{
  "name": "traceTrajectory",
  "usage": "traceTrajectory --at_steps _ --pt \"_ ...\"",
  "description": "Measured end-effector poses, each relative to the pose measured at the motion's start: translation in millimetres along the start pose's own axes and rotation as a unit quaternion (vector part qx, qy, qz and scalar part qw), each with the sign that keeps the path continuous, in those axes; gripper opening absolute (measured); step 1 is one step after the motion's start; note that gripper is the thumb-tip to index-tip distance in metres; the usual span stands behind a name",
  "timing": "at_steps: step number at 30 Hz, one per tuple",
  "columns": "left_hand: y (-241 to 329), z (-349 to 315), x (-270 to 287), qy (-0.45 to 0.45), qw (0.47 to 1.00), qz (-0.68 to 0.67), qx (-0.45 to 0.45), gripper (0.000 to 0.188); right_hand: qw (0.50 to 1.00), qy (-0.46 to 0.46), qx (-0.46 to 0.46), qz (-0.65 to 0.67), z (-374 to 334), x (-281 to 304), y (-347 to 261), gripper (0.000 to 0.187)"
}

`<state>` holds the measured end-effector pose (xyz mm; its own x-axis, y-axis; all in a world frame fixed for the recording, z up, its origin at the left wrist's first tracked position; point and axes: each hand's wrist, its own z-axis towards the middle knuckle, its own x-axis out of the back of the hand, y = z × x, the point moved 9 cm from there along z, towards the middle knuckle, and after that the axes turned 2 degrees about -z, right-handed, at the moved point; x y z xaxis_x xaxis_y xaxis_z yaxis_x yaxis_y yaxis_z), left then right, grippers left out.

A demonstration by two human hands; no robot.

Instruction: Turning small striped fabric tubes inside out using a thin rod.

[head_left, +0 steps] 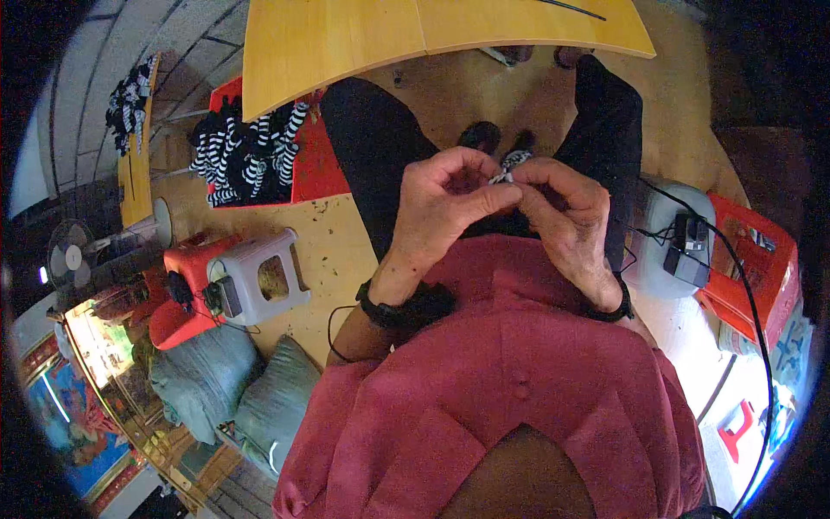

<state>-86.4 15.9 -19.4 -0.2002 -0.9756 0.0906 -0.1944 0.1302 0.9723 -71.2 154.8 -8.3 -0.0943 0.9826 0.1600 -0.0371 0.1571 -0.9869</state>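
Observation:
Above my lap, a small black-and-white patterned fabric piece (515, 159) is held between my two hands. My left hand (445, 203) pinches its near end between thumb and fingertips. On the other side, my right hand (566, 212) is closed on the same piece, thumb and forefinger meeting close to the left thumb. Most of the piece is covered by the fingers, so its full shape cannot be made out. Beyond my left knee, a red box (322, 166) holds a heap of black-and-white striped fabric pieces (252, 154).
A yellow wooden tabletop (346, 39) with a thin black rod (572, 9) lies ahead. Grey-white stools (251, 290) (653, 246) with black devices flank me, beside red stools (164, 324) (769, 268). A black cable (750, 303) hangs right; cushions (207, 372) and a fan (73, 258) are left.

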Motion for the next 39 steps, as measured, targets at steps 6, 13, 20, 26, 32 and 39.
traceTrajectory --at_steps 6,13,20,26,32,39 --pt "-15 0 -4 -0.026 0.983 -0.168 0.072 0.01 0.993 0.012 -0.073 0.096 -3 -5 20 0.007" --pt "6 4 7 0.067 0.991 0.071 -0.091 0.006 0.993 0.014 -0.076 0.094 -1 -3 13 0.005" --pt "15 0 3 0.087 0.992 -0.033 -0.088 0.014 0.994 0.029 -0.025 0.102 6 -8 15 0.01" --pt "3 -5 4 0.075 0.994 -0.012 -0.08 0.013 0.987 0.006 -0.089 0.136 7 -7 19 0.008" --pt "2 -6 7 0.121 0.985 -0.098 -0.071 0.008 0.992 0.038 -0.085 0.08 3 -4 26 0.006" --pt "-23 4 -5 -0.001 0.917 -0.394 0.066 0.017 0.994 0.073 -0.069 0.034 2 0 21 0.007"
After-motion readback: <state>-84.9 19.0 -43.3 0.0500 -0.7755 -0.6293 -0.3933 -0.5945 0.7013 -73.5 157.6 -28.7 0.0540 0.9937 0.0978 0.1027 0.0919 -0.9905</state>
